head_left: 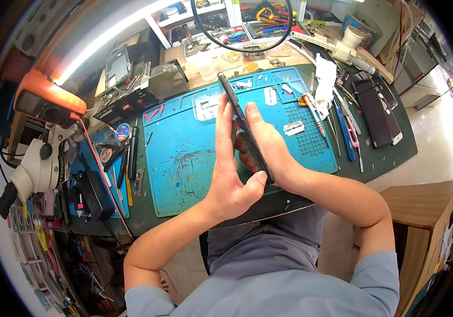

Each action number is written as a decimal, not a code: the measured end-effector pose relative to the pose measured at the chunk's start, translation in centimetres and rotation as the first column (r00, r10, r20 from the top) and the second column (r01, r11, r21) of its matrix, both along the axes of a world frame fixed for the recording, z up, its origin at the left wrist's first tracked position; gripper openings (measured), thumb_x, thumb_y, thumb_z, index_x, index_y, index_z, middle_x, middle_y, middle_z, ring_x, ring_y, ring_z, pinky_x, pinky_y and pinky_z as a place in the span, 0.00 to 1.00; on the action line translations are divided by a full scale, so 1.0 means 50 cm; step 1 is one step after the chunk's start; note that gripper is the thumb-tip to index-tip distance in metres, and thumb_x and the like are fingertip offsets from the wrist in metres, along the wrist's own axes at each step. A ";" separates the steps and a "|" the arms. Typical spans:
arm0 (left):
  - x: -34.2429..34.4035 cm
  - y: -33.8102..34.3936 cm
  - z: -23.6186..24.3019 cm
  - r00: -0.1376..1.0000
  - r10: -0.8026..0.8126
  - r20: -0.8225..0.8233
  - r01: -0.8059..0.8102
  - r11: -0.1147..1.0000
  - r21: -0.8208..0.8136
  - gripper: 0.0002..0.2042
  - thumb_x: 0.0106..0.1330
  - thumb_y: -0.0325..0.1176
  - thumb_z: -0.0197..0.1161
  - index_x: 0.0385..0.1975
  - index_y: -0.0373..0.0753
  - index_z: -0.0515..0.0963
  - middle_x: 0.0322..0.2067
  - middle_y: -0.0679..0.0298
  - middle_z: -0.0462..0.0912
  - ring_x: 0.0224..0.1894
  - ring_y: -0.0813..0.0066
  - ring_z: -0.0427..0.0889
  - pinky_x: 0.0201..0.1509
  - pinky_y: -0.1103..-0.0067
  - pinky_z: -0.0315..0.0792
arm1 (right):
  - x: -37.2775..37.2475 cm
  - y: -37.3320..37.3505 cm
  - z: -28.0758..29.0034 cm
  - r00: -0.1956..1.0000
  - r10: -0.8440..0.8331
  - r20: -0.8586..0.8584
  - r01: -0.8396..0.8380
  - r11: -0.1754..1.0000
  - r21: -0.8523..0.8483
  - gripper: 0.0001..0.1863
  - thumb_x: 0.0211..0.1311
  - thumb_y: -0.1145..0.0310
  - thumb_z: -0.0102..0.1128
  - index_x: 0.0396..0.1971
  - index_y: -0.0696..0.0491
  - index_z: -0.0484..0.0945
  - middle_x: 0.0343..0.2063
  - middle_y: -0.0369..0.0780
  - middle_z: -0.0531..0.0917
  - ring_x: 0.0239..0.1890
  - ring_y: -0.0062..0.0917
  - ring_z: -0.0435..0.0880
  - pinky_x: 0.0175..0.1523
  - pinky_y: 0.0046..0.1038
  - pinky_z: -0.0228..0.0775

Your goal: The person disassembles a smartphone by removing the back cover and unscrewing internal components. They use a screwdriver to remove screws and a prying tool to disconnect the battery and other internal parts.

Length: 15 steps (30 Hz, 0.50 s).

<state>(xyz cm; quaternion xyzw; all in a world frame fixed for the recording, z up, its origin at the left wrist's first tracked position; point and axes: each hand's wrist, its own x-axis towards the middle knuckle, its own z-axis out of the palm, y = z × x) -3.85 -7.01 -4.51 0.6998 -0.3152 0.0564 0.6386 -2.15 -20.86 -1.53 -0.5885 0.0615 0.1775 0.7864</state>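
Note:
A dark smartphone [243,117] is held up on edge above the blue work mat [179,177], its narrow side toward me. My left hand [229,179] lies along its left face with the fingers pointing away, and the thumb presses near the phone's lower end. On the other face, my right hand [272,147] holds it with the thumb up along the edge. The phone is clamped between the two palms. Part of the left face looks glossy and reflects fingers. Beyond the phone, a clear plastic tray [205,107] sits on the mat.
Razor blades [293,128] lie on the mat's right. Tweezers and a blue-handled tool [344,134] lie near another dark phone [375,113]. At left are an orange multimeter [47,100], a white jointed arm [34,164] and a black box [95,194]. A black ring [242,48] hangs above.

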 end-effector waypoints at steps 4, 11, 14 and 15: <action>-0.008 -0.008 0.012 0.998 0.005 -0.059 -0.010 0.996 -0.094 0.54 0.61 0.39 0.64 0.82 0.32 0.34 0.83 0.50 0.34 0.85 0.53 0.36 0.85 0.58 0.39 | 0.002 -0.008 -0.007 0.995 0.044 0.087 -0.038 0.997 -0.067 0.38 0.80 0.30 0.35 0.28 0.50 0.75 0.19 0.32 0.72 0.17 0.17 0.68 0.21 0.23 0.58; -0.002 -0.001 0.008 0.996 0.083 0.025 -0.083 0.996 0.012 0.52 0.55 0.30 0.61 0.82 0.32 0.40 0.82 0.47 0.37 0.84 0.52 0.44 0.85 0.60 0.45 | -0.007 0.006 0.014 0.999 -0.025 0.021 0.025 1.000 0.000 0.36 0.82 0.32 0.35 0.32 0.52 0.75 0.21 0.32 0.73 0.20 0.17 0.68 0.25 0.24 0.61; -0.004 -0.007 0.020 0.995 0.084 -0.055 -0.087 0.994 -0.060 0.51 0.55 0.30 0.60 0.81 0.32 0.42 0.81 0.48 0.42 0.82 0.54 0.48 0.84 0.59 0.49 | 0.000 -0.002 -0.007 0.997 0.040 0.062 -0.041 0.999 0.014 0.36 0.82 0.33 0.35 0.38 0.53 0.77 0.22 0.33 0.73 0.21 0.17 0.67 0.26 0.24 0.62; -0.001 -0.006 0.017 0.995 0.088 -0.054 -0.092 0.993 -0.073 0.51 0.55 0.30 0.60 0.81 0.31 0.42 0.80 0.48 0.43 0.82 0.54 0.49 0.83 0.58 0.50 | 0.002 -0.002 -0.014 0.997 0.031 0.076 -0.031 0.999 -0.010 0.36 0.83 0.35 0.35 0.35 0.54 0.78 0.22 0.33 0.74 0.22 0.18 0.69 0.28 0.25 0.63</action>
